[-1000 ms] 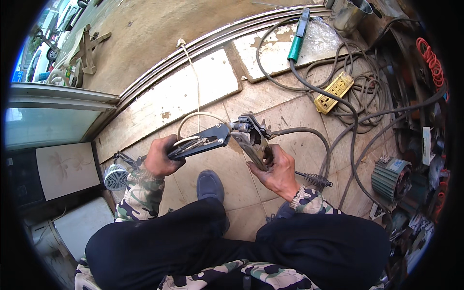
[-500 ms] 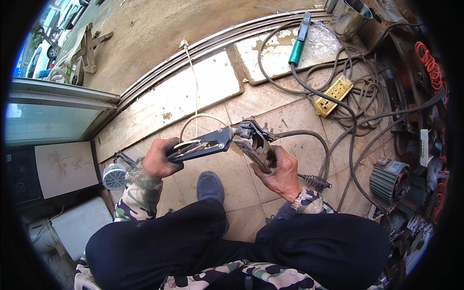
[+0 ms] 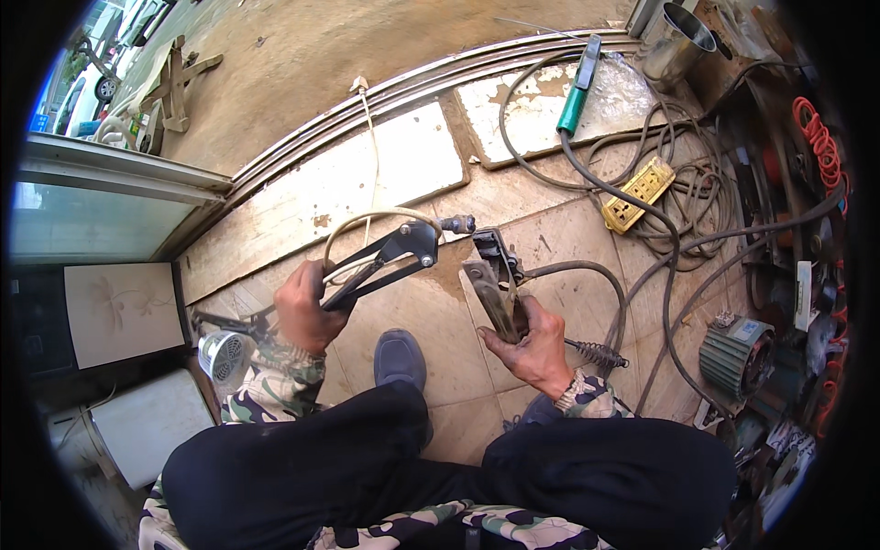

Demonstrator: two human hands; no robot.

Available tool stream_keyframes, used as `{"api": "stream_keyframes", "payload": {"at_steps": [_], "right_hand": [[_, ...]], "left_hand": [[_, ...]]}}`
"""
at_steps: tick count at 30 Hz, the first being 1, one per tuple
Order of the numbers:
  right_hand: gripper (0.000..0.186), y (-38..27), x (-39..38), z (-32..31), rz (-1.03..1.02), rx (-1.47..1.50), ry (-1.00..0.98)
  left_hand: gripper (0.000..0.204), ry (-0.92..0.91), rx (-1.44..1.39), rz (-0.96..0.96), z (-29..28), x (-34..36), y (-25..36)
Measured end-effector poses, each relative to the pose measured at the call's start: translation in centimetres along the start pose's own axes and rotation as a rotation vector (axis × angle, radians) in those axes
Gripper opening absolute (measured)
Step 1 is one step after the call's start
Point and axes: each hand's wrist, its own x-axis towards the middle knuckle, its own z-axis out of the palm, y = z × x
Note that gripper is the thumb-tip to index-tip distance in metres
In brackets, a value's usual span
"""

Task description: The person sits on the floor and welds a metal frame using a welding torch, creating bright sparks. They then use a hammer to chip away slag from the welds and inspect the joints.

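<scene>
In my left hand [image 3: 312, 307], fingers wrapped round it, is the black jointed arm of a swing-arm lamp [image 3: 417, 246]. A pale cord loops over the arm, and a round metal post [image 3: 458, 223] sticks out at its far end. The lamp's white vented head [image 3: 225, 356] hangs beyond my left wrist. My right hand [image 3: 536, 348] grips a worn metal clamp [image 3: 495, 289], jaw end pointing away from me. A dark cable runs from near the clamp to the right, and a coil spring [image 3: 600, 353] shows beside my wrist. Post and clamp are apart, with a small gap between them.
A green-handled electrode holder [image 3: 576, 105] lies on a white board at the back. Right of it are a yellow power strip [image 3: 639, 195] and tangled cables. A finned motor [image 3: 736, 356] stands at right, a metal cup [image 3: 678, 46] behind. A glass door panel [image 3: 101, 215] is at left.
The lamp arm's post has come away from the clamp, moving up and away from me. The arm's bars have spread apart, and the lamp head has swung. My right hand still holds the clamp.
</scene>
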Motion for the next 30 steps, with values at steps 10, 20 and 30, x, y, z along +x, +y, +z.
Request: {"api": "stream_keyframes", "payload": {"at_steps": [10,20,30], "right_hand": [[0.040,0.2,0.1,-0.3,0.066,0.118,-0.059],[0.036,2.0,-0.3,0.4,0.110,0.221,-0.092],[0.039,2.2,-0.1,1.2,0.088,0.247,-0.121]], "left_hand": [[0.040,0.080,0.050,0.037,-0.1,-2.2,2.0],[0.059,0.095,-0.096,0.068,0.8,-3.6,1.2],[0.065,0.163,-0.231,0.125,1.4,-4.1,0.8]]}}
